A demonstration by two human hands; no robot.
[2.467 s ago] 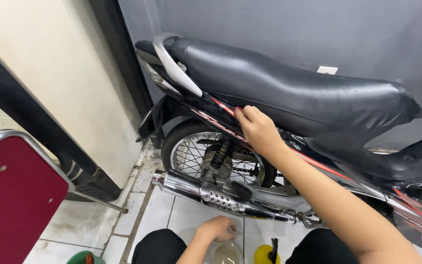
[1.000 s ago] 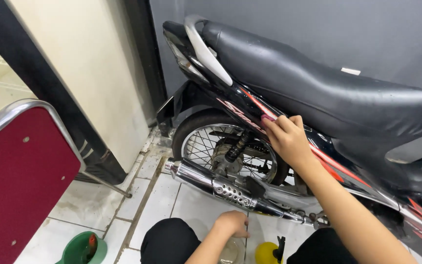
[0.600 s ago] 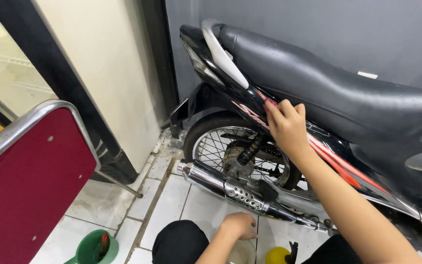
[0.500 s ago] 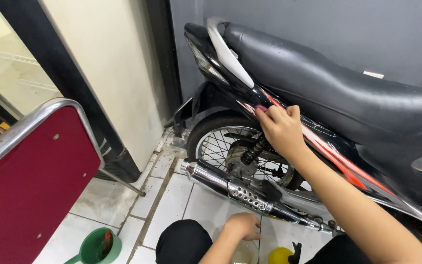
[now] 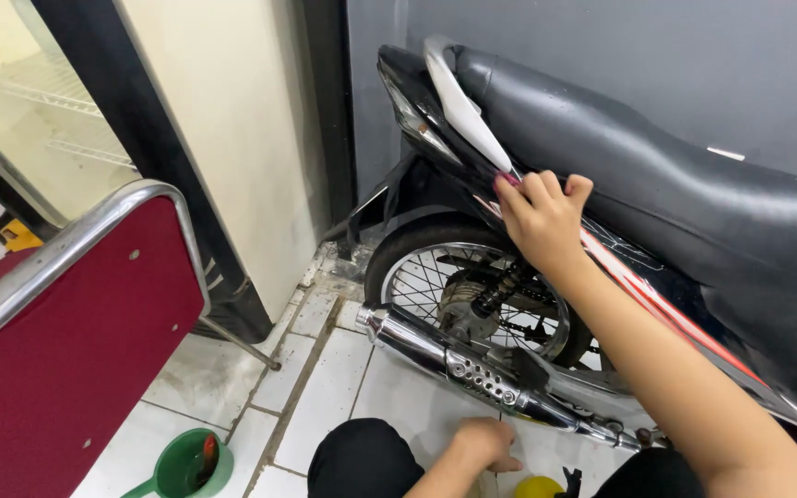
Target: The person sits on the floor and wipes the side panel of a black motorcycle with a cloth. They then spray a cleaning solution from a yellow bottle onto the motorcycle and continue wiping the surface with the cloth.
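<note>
A black motorcycle stands against a grey wall, its long black seat (image 5: 657, 175) above the rear wheel (image 5: 472, 295). My right hand (image 5: 539, 214) rests on the side panel just under the seat's rear, fingers curled against the bodywork near the silver grab rail (image 5: 458, 101). My left hand (image 5: 483, 444) is low by the floor, below the chrome exhaust pipe (image 5: 458, 361), fingers bent; whether it holds anything is hidden. My dark-clad knee (image 5: 362, 458) is beside it.
A red panel with a chrome tube frame (image 5: 57, 323) fills the left foreground. A green scoop-like cup (image 5: 191, 466) lies on the white tiled floor. A yellow object (image 5: 539, 487) sits at the bottom edge. A cream wall and black door frame (image 5: 186, 184) stand left.
My right hand has slid backward along the side panel toward the tail of the motorcycle. The view has shifted left and closer. My left hand stays low by the exhaust.
</note>
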